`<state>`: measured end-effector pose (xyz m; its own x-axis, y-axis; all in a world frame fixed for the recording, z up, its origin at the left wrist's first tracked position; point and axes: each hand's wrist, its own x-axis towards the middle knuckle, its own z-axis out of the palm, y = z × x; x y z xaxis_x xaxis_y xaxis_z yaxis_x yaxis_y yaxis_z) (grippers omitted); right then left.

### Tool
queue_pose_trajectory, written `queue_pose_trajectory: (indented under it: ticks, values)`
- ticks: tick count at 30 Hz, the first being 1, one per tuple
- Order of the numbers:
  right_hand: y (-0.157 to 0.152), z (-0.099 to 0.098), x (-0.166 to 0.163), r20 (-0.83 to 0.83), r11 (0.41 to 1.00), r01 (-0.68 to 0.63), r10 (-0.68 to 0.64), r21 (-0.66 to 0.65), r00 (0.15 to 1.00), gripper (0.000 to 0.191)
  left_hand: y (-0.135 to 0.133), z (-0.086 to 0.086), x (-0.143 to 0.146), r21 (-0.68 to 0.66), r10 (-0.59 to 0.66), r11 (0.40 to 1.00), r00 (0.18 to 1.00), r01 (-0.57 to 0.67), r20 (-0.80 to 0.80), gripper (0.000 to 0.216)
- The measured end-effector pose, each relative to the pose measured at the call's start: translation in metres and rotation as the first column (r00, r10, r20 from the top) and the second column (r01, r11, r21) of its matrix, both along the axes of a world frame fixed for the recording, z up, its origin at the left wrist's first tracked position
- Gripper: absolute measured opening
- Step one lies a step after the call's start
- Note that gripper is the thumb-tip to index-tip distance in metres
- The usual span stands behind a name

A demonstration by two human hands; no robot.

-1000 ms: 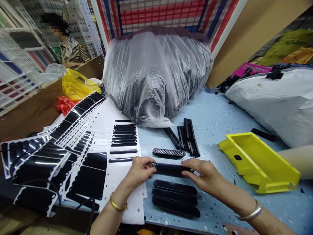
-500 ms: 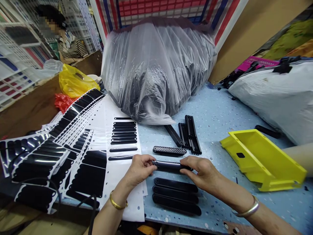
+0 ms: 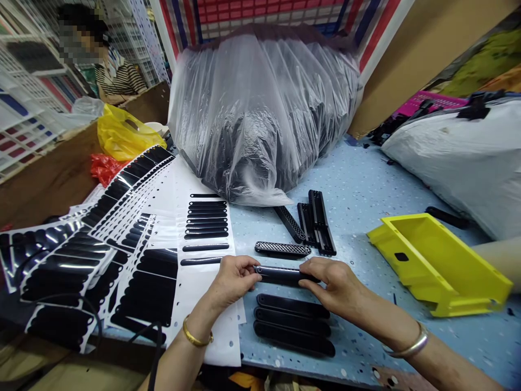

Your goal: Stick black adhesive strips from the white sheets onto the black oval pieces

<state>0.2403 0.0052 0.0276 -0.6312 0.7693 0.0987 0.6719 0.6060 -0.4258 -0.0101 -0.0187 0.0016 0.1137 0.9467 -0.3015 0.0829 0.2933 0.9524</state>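
A long black plastic bar with rounded ends [image 3: 280, 275] is held level between my two hands. My left hand [image 3: 238, 276] pinches its left end, while my right hand [image 3: 331, 279] grips the right end between thumb and fingers. Just below lie three smooth black bars [image 3: 291, 325], side by side on the table. Above the held piece is a black bar with a lattice face [image 3: 282, 249]. Another lattice bar [image 3: 290, 224] lies slanted behind it, beside several black bars with their channelled side showing [image 3: 321, 222].
Sheets of black adhesive strips [image 3: 146, 282] spread over the left side, next to a white backing sheet with loose strips [image 3: 206, 220]. A large clear bag of dark parts [image 3: 264, 119] stands at the back. On the right are a yellow bin [image 3: 439, 266] and a white sack [image 3: 459, 163]. A person [image 3: 118, 76] sits far left.
The held bar has rolled slightly, so a dotted line now shows along its upper edge. Both hands keep their grip in nearly the same place.
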Motion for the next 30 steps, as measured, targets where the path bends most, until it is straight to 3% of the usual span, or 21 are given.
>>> queue_pose_trajectory:
  ticks: [20,30]
  values:
    - [-0.003,0.011,-0.007,0.059,1.0,0.007,-0.007,0.003,0.998,0.009,0.001,0.007,-0.004,-0.058,-0.022,0.998,1.0,0.023,0.017,0.024]
    - [-0.002,0.005,-0.006,0.044,1.0,0.002,-0.003,0.023,0.999,0.011,0.003,0.005,-0.005,-0.064,-0.037,0.997,0.999,0.039,0.024,0.024]
